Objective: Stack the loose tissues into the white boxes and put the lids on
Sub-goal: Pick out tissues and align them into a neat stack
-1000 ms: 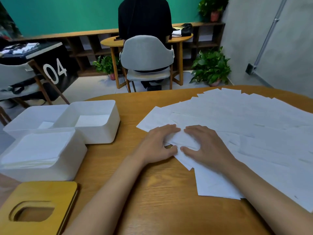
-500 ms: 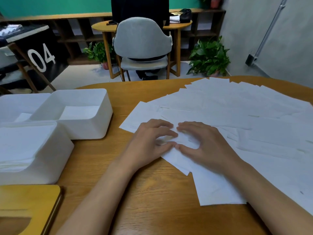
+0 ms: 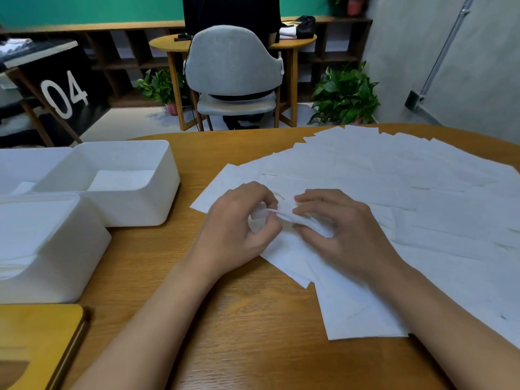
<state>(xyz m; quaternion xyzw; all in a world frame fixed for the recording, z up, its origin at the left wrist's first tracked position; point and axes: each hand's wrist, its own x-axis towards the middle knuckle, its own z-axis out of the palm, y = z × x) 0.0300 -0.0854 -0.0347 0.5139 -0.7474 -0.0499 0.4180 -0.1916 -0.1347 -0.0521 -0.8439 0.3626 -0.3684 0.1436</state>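
Note:
Loose white tissues (image 3: 394, 192) lie fanned over the right half of the wooden table (image 3: 253, 333). My left hand (image 3: 239, 229) and my right hand (image 3: 337, 229) meet at the near left end of the fan, and both pinch one tissue (image 3: 284, 213) that is bunched up between them. A white box (image 3: 126, 181) with a few tissues in its bottom stands at the left. A nearer white box (image 3: 50, 249) is filled with a tissue stack. A third white box (image 3: 25, 167) sits at the far left. A wooden lid (image 3: 36, 342) with a slot lies at the near left corner.
Beyond the table stand a grey chair (image 3: 233, 68), a small round table (image 3: 292, 43), potted plants (image 3: 346, 94) and a black sign marked 04 (image 3: 64, 94). Someone in dark clothing (image 3: 230, 12) sits behind the chair.
Both hands lay flat on the tissues before. Now their fingers have curled and lifted one tissue, bunching it between them. The view has shifted slightly.

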